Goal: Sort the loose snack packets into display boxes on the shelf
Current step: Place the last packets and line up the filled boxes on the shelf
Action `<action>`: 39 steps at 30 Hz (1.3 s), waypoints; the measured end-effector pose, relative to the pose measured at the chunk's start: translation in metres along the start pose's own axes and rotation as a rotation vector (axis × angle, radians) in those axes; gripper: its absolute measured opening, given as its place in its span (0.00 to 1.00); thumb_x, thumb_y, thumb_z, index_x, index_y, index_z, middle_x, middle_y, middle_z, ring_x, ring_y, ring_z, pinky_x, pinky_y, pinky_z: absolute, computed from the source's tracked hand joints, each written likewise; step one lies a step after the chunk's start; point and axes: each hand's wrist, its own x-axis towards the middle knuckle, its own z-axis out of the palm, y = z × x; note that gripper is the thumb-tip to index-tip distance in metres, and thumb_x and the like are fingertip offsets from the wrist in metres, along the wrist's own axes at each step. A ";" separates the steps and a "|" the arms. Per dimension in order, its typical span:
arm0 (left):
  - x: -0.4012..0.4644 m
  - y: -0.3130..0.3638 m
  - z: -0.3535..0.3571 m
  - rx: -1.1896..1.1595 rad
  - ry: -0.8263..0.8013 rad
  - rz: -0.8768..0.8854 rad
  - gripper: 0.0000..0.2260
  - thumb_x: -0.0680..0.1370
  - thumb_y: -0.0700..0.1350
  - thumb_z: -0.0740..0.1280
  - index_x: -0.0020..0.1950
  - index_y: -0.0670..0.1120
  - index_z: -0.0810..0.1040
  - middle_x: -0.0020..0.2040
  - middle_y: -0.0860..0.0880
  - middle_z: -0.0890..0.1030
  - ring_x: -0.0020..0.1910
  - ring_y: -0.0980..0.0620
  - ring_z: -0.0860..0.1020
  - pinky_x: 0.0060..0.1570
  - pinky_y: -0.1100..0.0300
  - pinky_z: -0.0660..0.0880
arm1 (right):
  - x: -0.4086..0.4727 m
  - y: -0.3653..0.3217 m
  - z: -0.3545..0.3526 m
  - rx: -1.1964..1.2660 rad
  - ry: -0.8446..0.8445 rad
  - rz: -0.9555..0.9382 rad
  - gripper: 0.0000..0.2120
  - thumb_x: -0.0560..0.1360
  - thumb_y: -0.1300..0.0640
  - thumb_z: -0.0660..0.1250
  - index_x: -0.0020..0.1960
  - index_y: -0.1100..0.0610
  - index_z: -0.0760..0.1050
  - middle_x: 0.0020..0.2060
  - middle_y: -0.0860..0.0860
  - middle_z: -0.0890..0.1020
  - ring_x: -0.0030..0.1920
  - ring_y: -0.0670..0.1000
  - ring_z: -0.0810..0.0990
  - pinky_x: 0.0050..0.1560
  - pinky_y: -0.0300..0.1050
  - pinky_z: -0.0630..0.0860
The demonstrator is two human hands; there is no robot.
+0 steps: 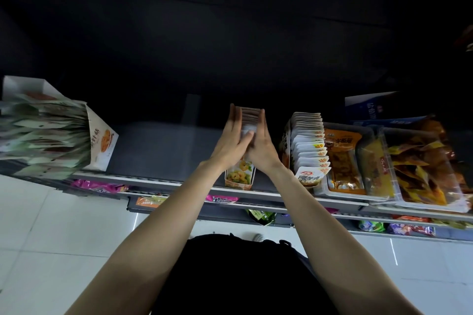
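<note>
Both hands, left hand [231,137] and right hand [261,140], press flat-fingered on the row of packets [247,116] standing in the narrow display box [240,178] on the shelf [163,147]; this box looks nearly filled, and I see no loose packets left.

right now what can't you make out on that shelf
- Head view: the packets in the middle display box are mostly covered by the left hand and right hand; the grip on them is unclear.
- The shelf back is too dark.
- The left box of green packets is cut by the frame edge.
- Lower-shelf packets are hidden under the shelf edge.
</note>
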 end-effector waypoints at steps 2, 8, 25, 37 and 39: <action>0.001 0.003 0.001 -0.058 0.005 -0.010 0.30 0.83 0.49 0.55 0.77 0.51 0.37 0.77 0.52 0.36 0.76 0.53 0.48 0.72 0.56 0.58 | 0.002 0.001 0.004 -0.051 -0.008 -0.022 0.46 0.74 0.66 0.65 0.76 0.59 0.33 0.76 0.53 0.38 0.76 0.49 0.42 0.72 0.36 0.53; -0.001 0.001 0.004 -0.051 0.006 0.034 0.31 0.83 0.48 0.54 0.77 0.52 0.36 0.77 0.54 0.35 0.75 0.56 0.50 0.64 0.64 0.62 | -0.002 0.008 -0.006 -0.001 -0.016 -0.058 0.47 0.74 0.66 0.66 0.75 0.59 0.31 0.76 0.56 0.40 0.76 0.52 0.45 0.72 0.45 0.59; -0.029 -0.019 0.035 -0.178 -0.004 -0.074 0.42 0.74 0.34 0.69 0.78 0.54 0.47 0.70 0.51 0.71 0.65 0.53 0.72 0.58 0.59 0.73 | -0.030 0.030 0.004 0.040 0.175 0.154 0.39 0.74 0.69 0.61 0.78 0.49 0.46 0.71 0.51 0.67 0.63 0.56 0.74 0.47 0.40 0.74; -0.009 -0.003 0.032 -0.222 0.058 -0.087 0.39 0.75 0.34 0.67 0.77 0.57 0.49 0.70 0.55 0.70 0.66 0.56 0.70 0.61 0.59 0.72 | -0.018 0.014 -0.017 -0.064 0.116 0.090 0.44 0.73 0.71 0.61 0.78 0.52 0.39 0.77 0.49 0.50 0.65 0.56 0.71 0.56 0.46 0.73; -0.009 -0.002 0.031 -0.191 0.074 -0.082 0.38 0.74 0.34 0.67 0.77 0.55 0.51 0.70 0.54 0.70 0.67 0.54 0.71 0.61 0.58 0.73 | -0.015 0.013 -0.018 -0.121 0.132 0.079 0.43 0.72 0.70 0.62 0.78 0.51 0.43 0.77 0.49 0.52 0.65 0.56 0.71 0.55 0.47 0.74</action>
